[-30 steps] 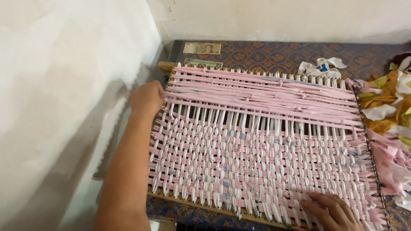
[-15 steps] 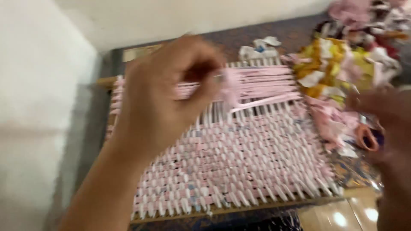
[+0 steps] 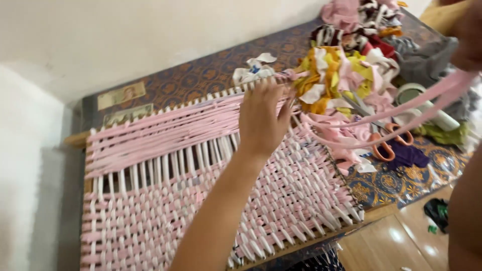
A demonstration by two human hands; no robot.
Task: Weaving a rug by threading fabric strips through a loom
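A wooden peg loom [image 3: 306,240] lies on a patterned table and carries a mat [image 3: 165,200] woven from pink and white fabric strips. My left hand [image 3: 261,118] reaches across it, fingers together, with the fingertips at the far right corner of the pegs; its grip is hidden behind the back of the hand. My right hand [image 3: 469,35] is raised at the top right and pinches a long pink fabric strip [image 3: 422,103]. That strip stretches down in a loop toward the loom's right edge.
A heap of coloured fabric scraps [image 3: 341,70] lies right of the loom, with orange-handled scissors [image 3: 386,145] and a tape roll [image 3: 409,93] among them. Two paper notes [image 3: 121,95] lie under the table cover at the far left. White wall stands left; wooden floor [image 3: 391,241] lies below.
My left hand went from the loom's left edge across to its far right corner. My right hand left the near edge and rose to the right, drawing the pink strip taut.
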